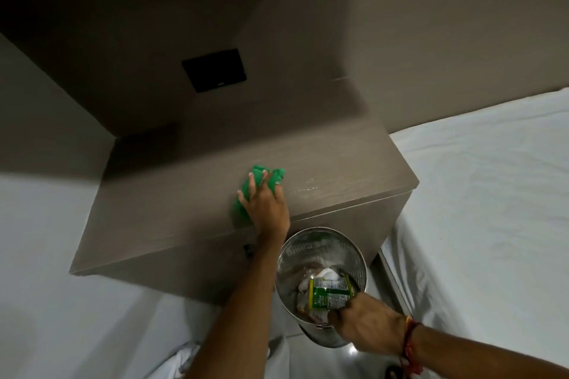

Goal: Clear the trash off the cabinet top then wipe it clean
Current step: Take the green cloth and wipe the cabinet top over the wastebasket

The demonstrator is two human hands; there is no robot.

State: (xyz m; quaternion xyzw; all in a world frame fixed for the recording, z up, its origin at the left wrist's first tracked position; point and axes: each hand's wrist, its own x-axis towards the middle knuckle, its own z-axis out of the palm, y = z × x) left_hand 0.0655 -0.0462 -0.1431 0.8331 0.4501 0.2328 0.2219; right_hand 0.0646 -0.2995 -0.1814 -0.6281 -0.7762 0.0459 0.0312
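A green cloth (258,186) lies on the brown wooden cabinet top (191,194), pressed flat under my left hand (266,209) with fingers spread over it. Small pale crumbs (304,186) sit on the cabinet top just right of the cloth. In front of the cabinet stands a round metal trash bin (320,243) holding crumpled wrappers and paper. My right hand (366,326) grips the bin's near rim, beside a green and silver wrapper (331,292) that lies in the bin against my fingers.
A bed with a white sheet (492,194) runs along the right, close to the cabinet. A black square panel (214,69) is set in the wall behind. The floor (46,255) is pale and glossy, with white fabric (184,360) at the bottom edge.
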